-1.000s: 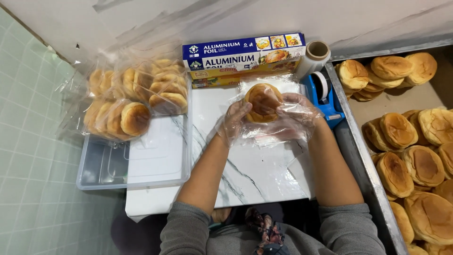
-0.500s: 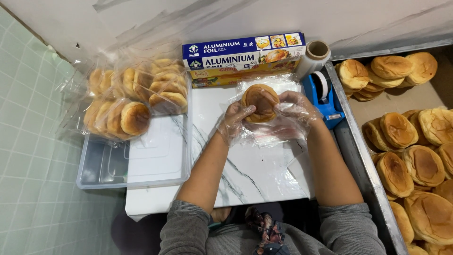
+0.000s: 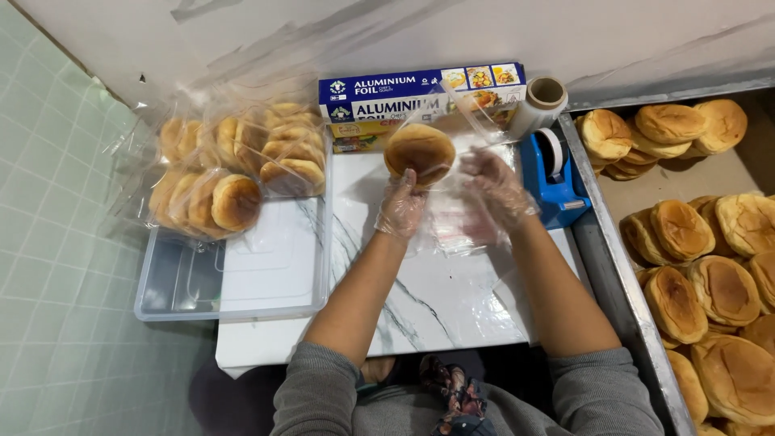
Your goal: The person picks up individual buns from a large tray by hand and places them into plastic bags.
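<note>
The left hand [image 3: 401, 211], in a thin plastic glove, has its grip closed on a round bun [image 3: 418, 152], raised over the marble-patterned counter [image 3: 420, 299] in front of the foil box [image 3: 420, 97]. The right hand [image 3: 499, 190], also gloved, pinches the clear plastic bag [image 3: 472, 121] beside the bun, apparently to keep its mouth spread. Bagged buns [image 3: 234, 165] rest on a clear tray [image 3: 234, 274] to the left. The tape dispenser [image 3: 553, 173] stands just right, within reach.

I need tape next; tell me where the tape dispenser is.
In the head view, the blue tape dispenser sits right of the right hand, beside the metal tray.
</note>
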